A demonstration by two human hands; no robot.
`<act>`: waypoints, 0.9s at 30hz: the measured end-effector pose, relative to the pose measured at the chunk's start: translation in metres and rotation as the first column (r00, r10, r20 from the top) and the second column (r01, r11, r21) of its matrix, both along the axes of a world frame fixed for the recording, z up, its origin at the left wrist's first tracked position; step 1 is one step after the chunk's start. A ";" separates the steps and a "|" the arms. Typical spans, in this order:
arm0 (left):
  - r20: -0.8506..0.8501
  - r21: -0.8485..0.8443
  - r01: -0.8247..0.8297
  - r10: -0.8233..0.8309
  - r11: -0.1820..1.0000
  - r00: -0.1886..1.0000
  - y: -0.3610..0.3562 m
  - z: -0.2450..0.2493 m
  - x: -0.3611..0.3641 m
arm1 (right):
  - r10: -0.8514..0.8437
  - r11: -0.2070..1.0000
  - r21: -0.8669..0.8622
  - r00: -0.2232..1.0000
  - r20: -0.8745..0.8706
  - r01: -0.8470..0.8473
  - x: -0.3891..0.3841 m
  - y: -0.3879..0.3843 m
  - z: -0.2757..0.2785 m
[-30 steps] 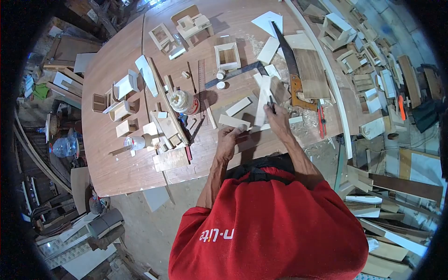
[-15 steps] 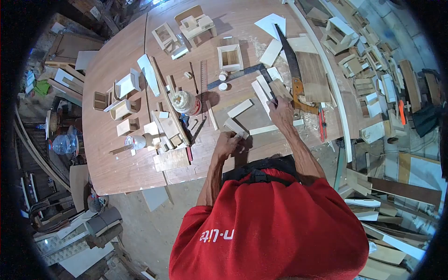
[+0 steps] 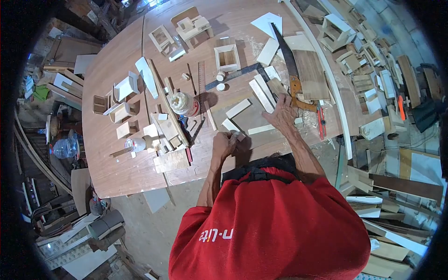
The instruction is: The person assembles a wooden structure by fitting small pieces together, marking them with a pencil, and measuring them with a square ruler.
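My left hand (image 3: 225, 143) is closed at the table's near edge, its fingers pinching the lower end of a small pale wooden block (image 3: 231, 126). A second short block (image 3: 238, 108) lies just beyond it. My right hand (image 3: 283, 114) is spread, palm down, with its fingertips beside the pale wooden strips (image 3: 262, 94) that lie side by side. Under that hand and to its left runs a thin flat strip (image 3: 261, 129), partly covered. Right of the fingers rests a handsaw (image 3: 295, 84) with a wooden handle.
A metal square (image 3: 233, 77), a jar of white paste (image 3: 184, 103) and a red-handled cutter (image 3: 321, 122) lie on the table. Small wooden furniture pieces, such as a box frame (image 3: 227, 58) and a little desk (image 3: 192, 27), stand farther back. Wood offcuts crowd the right side.
My right hand has drawn back slightly from the strips and its fingers have spread. The left hand has shifted a little, still on the block's end.
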State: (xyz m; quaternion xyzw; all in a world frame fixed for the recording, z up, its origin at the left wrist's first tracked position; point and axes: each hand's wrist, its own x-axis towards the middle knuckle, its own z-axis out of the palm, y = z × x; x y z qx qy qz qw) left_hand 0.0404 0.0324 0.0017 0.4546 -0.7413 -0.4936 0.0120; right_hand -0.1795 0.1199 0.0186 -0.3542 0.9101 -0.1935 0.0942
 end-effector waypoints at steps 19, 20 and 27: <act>-0.290 0.163 0.041 0.008 0.986 0.957 -0.022 0.002 -0.102 | 0.080 0.997 0.019 0.992 -0.102 -0.078 0.011 0.000 -0.029; -0.305 0.042 0.043 -0.028 0.998 0.952 -0.023 0.001 -0.103 | 0.080 0.997 0.019 0.992 -0.101 -0.078 0.012 0.000 -0.029; -0.341 -0.063 -0.002 -0.020 0.998 0.940 -0.024 -0.012 -0.099 | -0.064 0.995 -0.089 0.986 -0.151 0.051 0.011 -0.006 -0.021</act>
